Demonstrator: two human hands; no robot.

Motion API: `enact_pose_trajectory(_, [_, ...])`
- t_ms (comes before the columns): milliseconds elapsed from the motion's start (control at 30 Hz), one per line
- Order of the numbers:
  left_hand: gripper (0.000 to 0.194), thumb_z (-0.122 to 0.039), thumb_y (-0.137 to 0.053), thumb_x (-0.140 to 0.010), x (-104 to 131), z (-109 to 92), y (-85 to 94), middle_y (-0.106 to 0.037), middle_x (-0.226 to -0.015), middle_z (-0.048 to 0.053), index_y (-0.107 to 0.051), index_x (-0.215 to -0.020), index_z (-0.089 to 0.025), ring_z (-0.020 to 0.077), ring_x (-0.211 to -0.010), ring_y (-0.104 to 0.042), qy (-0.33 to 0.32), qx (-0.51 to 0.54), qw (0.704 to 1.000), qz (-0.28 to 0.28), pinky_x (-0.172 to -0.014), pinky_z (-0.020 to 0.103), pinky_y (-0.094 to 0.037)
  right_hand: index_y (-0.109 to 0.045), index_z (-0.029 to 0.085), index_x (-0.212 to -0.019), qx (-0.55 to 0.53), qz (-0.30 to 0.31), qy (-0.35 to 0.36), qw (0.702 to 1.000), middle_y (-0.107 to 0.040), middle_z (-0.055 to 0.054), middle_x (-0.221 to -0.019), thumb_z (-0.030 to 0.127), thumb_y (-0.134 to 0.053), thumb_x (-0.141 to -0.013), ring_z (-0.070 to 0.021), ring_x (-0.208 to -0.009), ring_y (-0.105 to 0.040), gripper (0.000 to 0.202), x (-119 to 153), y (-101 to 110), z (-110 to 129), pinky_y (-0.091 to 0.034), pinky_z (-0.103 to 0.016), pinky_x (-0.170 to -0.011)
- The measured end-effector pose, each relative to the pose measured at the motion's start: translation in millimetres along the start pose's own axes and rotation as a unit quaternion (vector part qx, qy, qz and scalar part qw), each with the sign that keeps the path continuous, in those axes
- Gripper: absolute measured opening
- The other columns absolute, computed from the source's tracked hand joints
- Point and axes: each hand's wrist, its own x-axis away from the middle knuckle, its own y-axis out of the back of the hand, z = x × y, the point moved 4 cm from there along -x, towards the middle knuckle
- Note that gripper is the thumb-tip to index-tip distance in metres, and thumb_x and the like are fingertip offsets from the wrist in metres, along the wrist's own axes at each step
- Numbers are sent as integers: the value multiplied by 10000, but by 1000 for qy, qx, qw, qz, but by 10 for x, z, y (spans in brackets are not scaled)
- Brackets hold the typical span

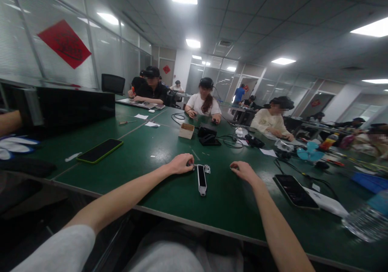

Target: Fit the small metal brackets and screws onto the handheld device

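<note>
A slim white device with a long black face [201,177] lies on the green table in front of me, its narrow end toward me. Close to its upper right edge is a small metal piece with holes [207,169]. My left hand [182,163] is at the device's upper left, fingers closed at a small dark or metal part that I cannot make out. Apart from the device, to its right, my right hand [245,171] hovers over or rests on the table. Its thumb and fingertips are pinched together; anything between them is too small to name.
A green-edged phone [100,150] lies left, and a dark phone [295,191] right, near a water bottle [368,217]. Ahead are a small cardboard box [186,131], a black stand [208,134] and cables. A small blue fan [308,151] stands right. Several people sit around.
</note>
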Motion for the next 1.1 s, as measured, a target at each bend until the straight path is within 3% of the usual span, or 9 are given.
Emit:
enact_pose_trajectory(300, [146, -286, -554, -802, -5, 9, -38, -612, -830, 27, -596, -885, -173, 162, -749, -578, -4, -17, 1000, 4, -650, 245, -414, -673, 151, -805, -5, 11, -19, 1000, -693, -80, -822, 216, -554, -787, -182, -759, -631, 137, -12, 47, 171, -427, -252, -663])
enact_pose_trajectory(533, [130, -280, -554, -813, 4, -10, -24, -618, -831, 24, -593, -876, -173, 159, -743, -584, -4, -20, 1000, 11, -642, 241, -413, -666, 171, -847, -153, -24, 58, 986, -669, -22, -761, 252, -564, -739, -140, -678, -589, 169, 70, 112, 748, -436, -242, -630])
enact_pose_trajectory(667, [142, -291, -549, -817, 3, -23, -12, -625, -843, 27, -595, -882, -174, 165, -754, -586, -4, -18, 1000, 13, -639, 246, -411, -679, 177, -905, -204, -25, 89, 975, -675, -21, -793, 307, -565, -773, -141, -684, -576, 218, 98, 74, 992, -444, -263, -636])
enact_pose_trajectory(1100, [143, -284, -539, -820, 6, -36, -21, -625, -851, 36, -591, -886, -169, 169, -758, -585, -3, -24, 999, 22, -645, 255, -414, -691, 200, -894, -268, -10, 105, 958, -688, -25, -869, 369, -578, -808, -151, -756, -610, 220, 115, -41, 1138, -473, -276, -691])
